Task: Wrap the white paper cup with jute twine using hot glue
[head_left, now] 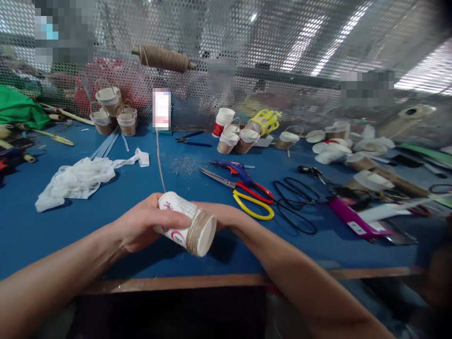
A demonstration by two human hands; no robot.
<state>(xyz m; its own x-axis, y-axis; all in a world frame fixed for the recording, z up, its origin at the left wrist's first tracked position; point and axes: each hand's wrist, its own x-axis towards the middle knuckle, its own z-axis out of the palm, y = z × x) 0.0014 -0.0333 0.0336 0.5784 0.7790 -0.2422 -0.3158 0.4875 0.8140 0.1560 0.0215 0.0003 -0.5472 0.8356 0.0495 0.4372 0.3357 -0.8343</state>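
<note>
My left hand grips a white paper cup lying on its side, base towards me. A band of brown twine is wound around the cup near its base. My right hand is behind the cup, mostly hidden, and touches its far side. A single strand of twine runs from the cup up the blue table to a twine spool mounted on the mesh wall.
Yellow-and-red scissors and a blue glue gun lie right of my hands, with black cable beyond. White cloth lies left. Twine-wrapped cups and plain cups stand at the back. The table's wooden edge is near me.
</note>
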